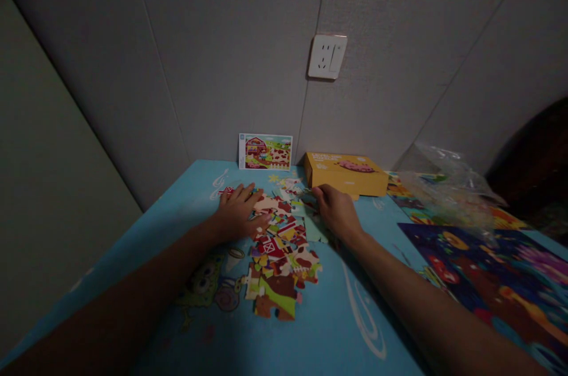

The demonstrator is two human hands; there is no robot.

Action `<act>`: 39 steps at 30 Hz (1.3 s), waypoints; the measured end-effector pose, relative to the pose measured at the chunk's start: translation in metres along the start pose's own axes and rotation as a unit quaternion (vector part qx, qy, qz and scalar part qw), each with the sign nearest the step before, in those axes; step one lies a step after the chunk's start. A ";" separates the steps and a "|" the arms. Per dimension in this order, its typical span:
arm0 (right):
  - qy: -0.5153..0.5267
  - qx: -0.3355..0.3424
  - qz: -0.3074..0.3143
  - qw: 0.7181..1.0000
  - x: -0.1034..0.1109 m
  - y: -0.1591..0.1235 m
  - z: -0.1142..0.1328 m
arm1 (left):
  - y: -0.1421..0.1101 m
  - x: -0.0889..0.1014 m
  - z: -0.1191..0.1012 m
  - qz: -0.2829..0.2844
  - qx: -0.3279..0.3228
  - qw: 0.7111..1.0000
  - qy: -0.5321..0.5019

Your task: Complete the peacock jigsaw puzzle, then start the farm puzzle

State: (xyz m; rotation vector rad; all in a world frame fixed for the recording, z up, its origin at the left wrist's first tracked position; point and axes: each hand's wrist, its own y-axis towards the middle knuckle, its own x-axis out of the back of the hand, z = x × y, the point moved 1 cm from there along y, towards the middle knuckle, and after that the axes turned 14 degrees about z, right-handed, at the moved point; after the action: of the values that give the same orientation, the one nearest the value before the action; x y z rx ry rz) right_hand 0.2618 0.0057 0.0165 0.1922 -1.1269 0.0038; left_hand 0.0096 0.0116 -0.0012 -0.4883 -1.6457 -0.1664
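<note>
A pile of loose jigsaw pieces (286, 234) lies in the middle of the blue table cover (328, 305), several overlapping. At the near end, several joined pieces (277, 296) show brown and green ground. My left hand (239, 213) lies with fingers spread on the left side of the pile. My right hand (335, 210) is closed at the pile's right side, beside pale green pieces (315, 228); what its fingers hold, if anything, is hidden. A picture card (266, 152) with a red barn and a cow leans upright against the wall.
A yellow box (346, 173) stands behind my right hand. On the right lie a clear plastic bag (450, 186) and a dark blue sea-scene puzzle (497, 287). The grey wall (231, 56) with a socket (327, 56) bounds the table's back.
</note>
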 end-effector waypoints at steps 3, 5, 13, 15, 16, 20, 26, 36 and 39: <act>0.002 -0.026 -0.024 0.999 0.001 0.003 -0.006 | -0.004 0.003 -0.005 0.021 -0.069 0.997 0.003; 0.008 -0.047 -0.018 0.999 0.000 0.006 -0.011 | -0.006 0.004 -0.007 0.026 -0.108 0.994 0.012; -0.083 -0.035 -0.006 0.996 0.002 -0.001 -0.005 | -0.003 0.002 -0.001 0.008 -0.017 1.000 0.012; -0.061 0.074 0.031 0.995 0.002 -0.013 0.011 | -0.001 -0.001 0.002 -0.008 0.013 1.000 0.017; -0.047 0.139 0.072 0.986 0.001 -0.020 0.020 | 0.000 -0.002 0.003 -0.018 0.021 0.999 0.022; -0.063 0.303 0.244 0.919 -0.007 -0.044 0.047 | 0.002 -0.004 0.005 -0.043 0.043 0.997 0.037; -0.126 0.181 0.202 0.954 -0.014 -0.032 0.033 | 0.001 -0.005 -0.002 -0.023 0.010 0.999 0.032; -0.093 0.263 0.245 0.929 -0.015 -0.040 0.043 | -0.005 -0.005 -0.008 -0.014 -0.063 0.997 0.047; -0.119 0.211 0.229 0.943 -0.018 -0.029 0.032 | 0.000 -0.005 0.002 -0.024 0.010 0.999 0.029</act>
State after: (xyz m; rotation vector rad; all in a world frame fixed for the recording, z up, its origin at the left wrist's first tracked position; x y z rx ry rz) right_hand 0.2283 -0.0265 0.0097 0.3133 -1.3829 0.6568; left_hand 0.0079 0.0117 -0.0060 -0.4248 -1.6027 -0.1984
